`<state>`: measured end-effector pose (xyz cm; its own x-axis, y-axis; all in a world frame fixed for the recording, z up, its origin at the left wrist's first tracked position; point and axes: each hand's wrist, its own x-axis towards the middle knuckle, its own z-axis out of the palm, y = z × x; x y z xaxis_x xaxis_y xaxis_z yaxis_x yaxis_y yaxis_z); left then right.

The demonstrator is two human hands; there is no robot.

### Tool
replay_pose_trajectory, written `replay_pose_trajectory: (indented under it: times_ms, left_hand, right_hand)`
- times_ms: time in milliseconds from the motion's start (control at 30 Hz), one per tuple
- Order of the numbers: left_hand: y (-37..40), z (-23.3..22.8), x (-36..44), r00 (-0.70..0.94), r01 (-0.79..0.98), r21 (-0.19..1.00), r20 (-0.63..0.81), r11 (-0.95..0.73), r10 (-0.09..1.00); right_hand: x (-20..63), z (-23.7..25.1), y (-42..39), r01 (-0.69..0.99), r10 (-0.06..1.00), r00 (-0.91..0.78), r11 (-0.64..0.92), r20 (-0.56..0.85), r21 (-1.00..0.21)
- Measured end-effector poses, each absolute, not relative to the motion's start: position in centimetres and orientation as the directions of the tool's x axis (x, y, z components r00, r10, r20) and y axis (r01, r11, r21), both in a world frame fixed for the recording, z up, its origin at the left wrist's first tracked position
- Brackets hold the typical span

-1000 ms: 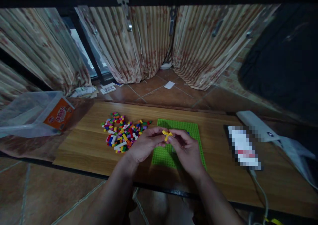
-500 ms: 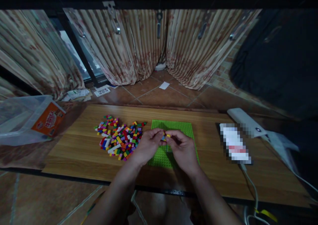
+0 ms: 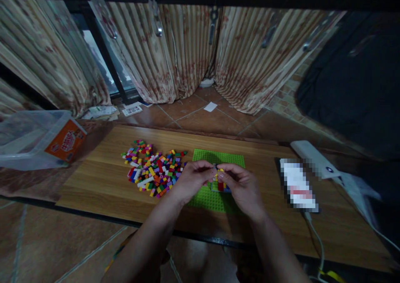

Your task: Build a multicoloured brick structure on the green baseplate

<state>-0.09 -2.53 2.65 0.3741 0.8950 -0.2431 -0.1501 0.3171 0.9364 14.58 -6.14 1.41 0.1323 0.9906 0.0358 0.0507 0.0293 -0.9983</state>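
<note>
My left hand (image 3: 194, 179) and my right hand (image 3: 245, 187) meet above the green studded baseplate (image 3: 203, 204), each in a fingertip pinch. Between the fingertips shows a small yellow toy brick (image 3: 220, 174), largely covered by thumbs and fingers. How many pieces are in the pinch I cannot tell. Just below the fingers, red and blue bricks (image 3: 221, 186) stand on the baseplate, partly hidden by my right hand. A loose heap of small bricks in many colours (image 3: 161, 170) lies left of the baseplate, close to my left forearm.
A clear plastic tub (image 3: 34, 156) with an orange label stands at the far left. On the right of the wooden table (image 3: 103, 179) lie a phone (image 3: 298, 187) with a blurred screen, its cable (image 3: 315, 229) and a white power strip-like object (image 3: 312, 156).
The view has shifted slightly. Both hands have moved a little to the right over the baseplate, still pinching. The red and blue bricks below them now show more.
</note>
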Motion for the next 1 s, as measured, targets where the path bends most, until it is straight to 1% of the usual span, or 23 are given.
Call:
replay_pose_trajectory:
  times_ms: [67, 100, 167, 233, 300, 367, 400, 433, 467, 500, 567, 633, 733, 833, 1000]
  left_hand:
    - [-2.5, 2.7, 0.1, 0.367, -0.202, 0.899, -0.298, 0.388, 0.881]
    - [-2.5, 2.8, 0.1, 0.351, -0.191, 0.896, -0.319, 0.401, 0.88]
    - [-2.2, 2.9, -0.1, 0.281, -0.081, 0.927, -0.331, 0.366, 0.901]
    - [-1.6, 3.0, -0.9, 0.182, 0.075, 0.956, -0.293, 0.283, 0.939]
    - [-0.8, 3.2, -2.3, 0.084, 0.174, 0.958, -0.246, 0.228, 0.966]
    - [0.1, 3.3, -4.1, -0.014, 0.269, 0.945, -0.191, 0.188, 0.981]
    - [0.4, 3.4, -5.1, -0.072, 0.341, 0.922, -0.168, 0.183, 0.983]
    - [0.8, 3.4, -6.0, -0.116, 0.515, 0.841, -0.123, 0.166, 0.986]
    - [1.0, 3.5, -6.9, -0.138, 0.654, 0.736, -0.11, 0.174, 0.984]
    - [1.2, 3.5, -7.7, -0.167, 0.745, 0.637, -0.107, 0.196, 0.98]
    - [1.3, 3.6, -9.1, -0.192, 0.856, 0.471, -0.088, 0.21, 0.977]
    - [1.3, 3.6, -10.1, -0.202, 0.903, 0.369, -0.089, 0.221, 0.975]
    - [1.3, 3.5, -11.2, -0.215, 0.929, 0.286, -0.1, 0.235, 0.971]
    - [1.4, 3.5, -11.7, -0.231, 0.937, 0.24, -0.113, 0.253, 0.966]
    - [1.7, 3.7, -11.9, -0.266, 0.927, 0.227, -0.167, 0.3, 0.949]
  right_hand:
    - [15.0, 1.6, -6.2, 0.016, 0.993, 0.117, 0.032, 0.034, -0.999]
    - [15.3, 1.6, -6.1, -0.007, 0.993, 0.116, 0.036, 0.035, -0.999]
    - [16.3, 1.7, -6.0, -0.048, 0.987, 0.155, 0.055, 0.047, -0.997]
    - [17.4, 1.6, -5.7, -0.067, 0.962, 0.263, 0.09, 0.07, -0.994]
    - [18.8, 1.4, -5.4, -0.015, 0.911, 0.405, 0.091, 0.077, -0.996]
    - [19.9, 1.2, -5.1, 0.106, 0.857, 0.511, 0.016, 0.068, -0.994]
    - [20.4, 1.1, -5.1, 0.167, 0.842, 0.535, -0.032, 0.063, -0.985]
    - [20.7, 0.9, -5.0, 0.218, 0.839, 0.541, -0.067, 0.063, -0.974]
    - [21.0, 0.8, -5.0, 0.26, 0.844, 0.532, -0.086, 0.069, -0.962]
    - [21.1, 0.7, -5.0, 0.295, 0.856, 0.512, -0.091, 0.077, -0.951]
    - [21.1, 0.5, -5.1, 0.354, 0.881, 0.465, -0.095, 0.087, -0.93]
    - [20.9, 0.3, -5.1, 0.397, 0.896, 0.436, -0.102, 0.089, -0.912]
    - [20.5, 0.3, -5.1, 0.412, 0.904, 0.419, -0.102, 0.088, -0.905]
    - [20.3, 0.4, -5.1, 0.393, 0.907, 0.414, -0.101, 0.078, -0.914]
    - [20.2, 0.4, -5.0, 0.352, 0.907, 0.417, -0.103, 0.058, -0.93]
